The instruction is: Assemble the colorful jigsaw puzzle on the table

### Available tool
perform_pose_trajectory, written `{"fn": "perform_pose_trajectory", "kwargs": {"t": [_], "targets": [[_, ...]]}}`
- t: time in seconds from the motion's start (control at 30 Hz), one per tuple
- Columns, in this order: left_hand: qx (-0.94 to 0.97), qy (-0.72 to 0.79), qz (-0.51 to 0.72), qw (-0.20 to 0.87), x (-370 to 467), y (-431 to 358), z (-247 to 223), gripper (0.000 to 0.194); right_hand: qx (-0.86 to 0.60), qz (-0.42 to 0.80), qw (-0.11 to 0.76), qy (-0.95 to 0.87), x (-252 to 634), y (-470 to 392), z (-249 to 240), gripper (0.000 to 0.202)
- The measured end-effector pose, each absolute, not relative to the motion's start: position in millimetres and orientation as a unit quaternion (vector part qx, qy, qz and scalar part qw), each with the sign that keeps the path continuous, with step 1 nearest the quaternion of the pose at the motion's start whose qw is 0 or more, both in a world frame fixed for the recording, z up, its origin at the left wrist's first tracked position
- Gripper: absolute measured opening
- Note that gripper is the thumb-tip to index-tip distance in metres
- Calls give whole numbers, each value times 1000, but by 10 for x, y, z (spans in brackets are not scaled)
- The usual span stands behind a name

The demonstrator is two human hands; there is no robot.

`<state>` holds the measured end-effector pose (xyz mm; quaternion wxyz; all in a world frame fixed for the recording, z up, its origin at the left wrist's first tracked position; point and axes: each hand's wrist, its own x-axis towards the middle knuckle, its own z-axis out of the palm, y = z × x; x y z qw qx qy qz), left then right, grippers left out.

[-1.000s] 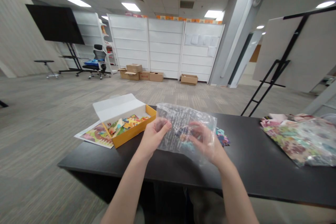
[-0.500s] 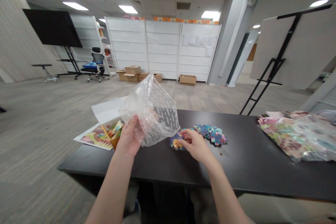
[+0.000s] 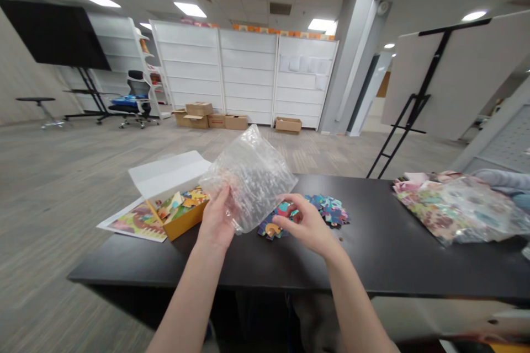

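Moved rightward, one plastic bag [image 3: 254,182], gripped by left hand [image 3: 219,218], bares more of one yellow box [image 3: 186,223]; right hand [image 3: 306,223] half-open.

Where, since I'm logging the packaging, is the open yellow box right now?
In the head view, the yellow box stands at the left end of the black table, between the printed sheet and the left hand.

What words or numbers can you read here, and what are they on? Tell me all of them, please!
None can be read clearly.
Clear plastic bag in the left hand: any print is too blurred to read.
White papers on the shelving: too small to read.
Cardboard boxes on the floor: any marks are too small to read.
Yellow box: no readable word shows.
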<state>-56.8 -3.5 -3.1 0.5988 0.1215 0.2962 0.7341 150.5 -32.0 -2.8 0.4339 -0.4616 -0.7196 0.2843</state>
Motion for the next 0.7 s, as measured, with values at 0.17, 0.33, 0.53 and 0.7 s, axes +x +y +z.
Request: {"fn": "perform_pose_trajectory", "kwargs": {"t": [0.17, 0.33, 0.53, 0.7], "targets": [[200, 283, 736, 581, -236, -34, -37, 28, -446, 340, 561, -609, 1685, -314, 46, 36], [310, 319, 670, 594, 111, -40, -58, 41, -490, 302, 647, -499, 2448, -403, 109, 40], [452, 377, 588, 555, 190, -4, -105, 48, -630, 153, 657, -384, 4090, -674, 46, 45], [567, 400, 550, 465, 90, 122, -214, 39, -766, -19, 532, -360, 5122, -886, -94, 25]]}}
